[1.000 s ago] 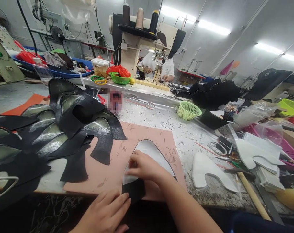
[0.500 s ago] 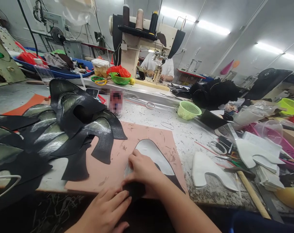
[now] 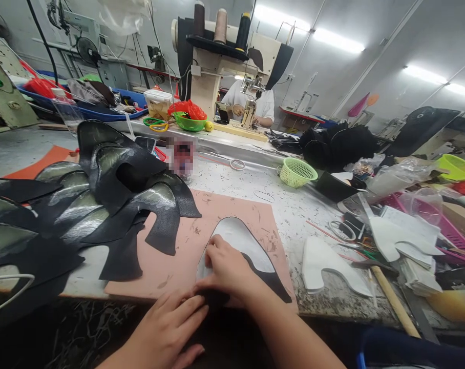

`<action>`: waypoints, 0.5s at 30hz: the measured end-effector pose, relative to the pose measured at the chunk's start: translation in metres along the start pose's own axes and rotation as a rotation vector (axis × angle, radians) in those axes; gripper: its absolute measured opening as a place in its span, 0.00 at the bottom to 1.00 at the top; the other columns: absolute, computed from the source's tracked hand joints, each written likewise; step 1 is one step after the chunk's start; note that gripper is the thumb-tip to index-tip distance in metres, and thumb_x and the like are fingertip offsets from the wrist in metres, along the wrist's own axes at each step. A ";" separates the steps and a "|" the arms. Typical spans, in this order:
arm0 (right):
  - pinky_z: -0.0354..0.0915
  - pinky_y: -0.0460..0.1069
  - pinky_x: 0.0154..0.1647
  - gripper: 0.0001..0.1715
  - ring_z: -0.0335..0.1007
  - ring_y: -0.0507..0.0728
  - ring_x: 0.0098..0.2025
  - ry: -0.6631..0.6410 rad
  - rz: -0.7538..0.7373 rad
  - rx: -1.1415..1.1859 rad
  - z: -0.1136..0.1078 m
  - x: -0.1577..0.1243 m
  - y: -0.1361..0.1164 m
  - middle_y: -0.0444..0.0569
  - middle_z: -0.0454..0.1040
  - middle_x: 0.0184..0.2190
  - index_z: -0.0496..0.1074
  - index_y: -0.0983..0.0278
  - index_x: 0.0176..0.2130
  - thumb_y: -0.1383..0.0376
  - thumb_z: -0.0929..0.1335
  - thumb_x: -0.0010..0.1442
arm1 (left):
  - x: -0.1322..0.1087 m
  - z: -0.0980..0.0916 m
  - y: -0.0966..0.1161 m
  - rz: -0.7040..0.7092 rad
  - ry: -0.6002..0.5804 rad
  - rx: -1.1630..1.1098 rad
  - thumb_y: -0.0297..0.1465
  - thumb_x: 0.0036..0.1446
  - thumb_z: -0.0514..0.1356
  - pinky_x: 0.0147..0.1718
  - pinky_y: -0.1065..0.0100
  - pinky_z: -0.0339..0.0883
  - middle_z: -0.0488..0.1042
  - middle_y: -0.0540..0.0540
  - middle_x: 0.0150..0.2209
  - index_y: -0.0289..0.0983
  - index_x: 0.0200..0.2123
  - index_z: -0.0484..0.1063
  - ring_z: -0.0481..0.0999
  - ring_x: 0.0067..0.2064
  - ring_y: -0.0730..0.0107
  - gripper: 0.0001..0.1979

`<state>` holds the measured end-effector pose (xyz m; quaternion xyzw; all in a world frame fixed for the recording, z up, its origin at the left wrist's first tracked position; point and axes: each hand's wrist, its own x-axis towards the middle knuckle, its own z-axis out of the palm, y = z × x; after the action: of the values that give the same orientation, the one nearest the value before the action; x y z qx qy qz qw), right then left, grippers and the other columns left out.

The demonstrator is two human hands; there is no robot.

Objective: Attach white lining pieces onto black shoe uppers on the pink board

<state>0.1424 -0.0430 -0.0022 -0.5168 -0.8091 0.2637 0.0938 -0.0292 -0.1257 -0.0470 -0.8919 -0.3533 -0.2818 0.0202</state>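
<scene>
A curved black shoe upper piece (image 3: 255, 252) with a silvery-white lining lies on a pink board (image 3: 171, 274) at the table's front edge. My right hand (image 3: 227, 269) is closed on its left side, fingers bent onto the lining and thumb toward me. Against it, at the near end of the piece, is my left hand (image 3: 174, 325), its fingers together over the black edge and its thumb lower down. The near end of the piece is partly hidden under both hands. Left of them are several overlapping black upper pieces (image 3: 113, 195) with shiny linings.
White cut pieces (image 3: 330, 266), a wooden-handled hammer (image 3: 396, 302) and scissors lie on the right. A light green basket (image 3: 297, 173) stands farther back. Behind the table's raised rear edge are a sewing machine (image 3: 205, 72) and a seated person (image 3: 236, 97).
The lining's visible area and the black right-hand edge of the piece show slightly more. Both hands keep nearly the same place and grip; the view has shifted a little.
</scene>
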 end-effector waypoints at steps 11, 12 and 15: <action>0.58 0.46 0.24 0.07 0.62 0.51 0.23 0.132 0.324 0.673 -0.012 0.018 0.018 0.42 0.65 0.20 0.59 0.62 0.20 0.71 0.61 0.47 | 0.010 -0.005 -0.004 0.044 -0.026 -0.064 0.40 0.49 0.57 0.49 0.67 0.56 0.72 0.49 0.39 0.41 0.38 0.69 0.66 0.50 0.63 0.14; 0.59 0.46 0.23 0.08 0.64 0.51 0.23 0.176 0.385 0.739 -0.018 0.023 0.027 0.42 0.65 0.20 0.58 0.62 0.22 0.71 0.58 0.50 | 0.011 -0.006 -0.006 0.036 -0.030 -0.062 0.41 0.49 0.57 0.48 0.66 0.57 0.72 0.48 0.39 0.40 0.39 0.68 0.68 0.48 0.63 0.15; 0.63 0.46 0.27 0.12 0.69 0.51 0.29 0.362 0.460 0.789 -0.036 0.033 0.055 0.47 0.68 0.26 0.55 0.61 0.26 0.71 0.50 0.56 | 0.021 -0.013 -0.012 0.015 -0.116 -0.004 0.40 0.50 0.56 0.42 0.64 0.60 0.70 0.44 0.44 0.39 0.42 0.67 0.70 0.41 0.62 0.16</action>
<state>0.1861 0.0162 -0.0047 -0.6445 -0.4832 0.4699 0.3610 -0.0310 -0.1069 -0.0275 -0.9094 -0.3466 -0.2301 0.0001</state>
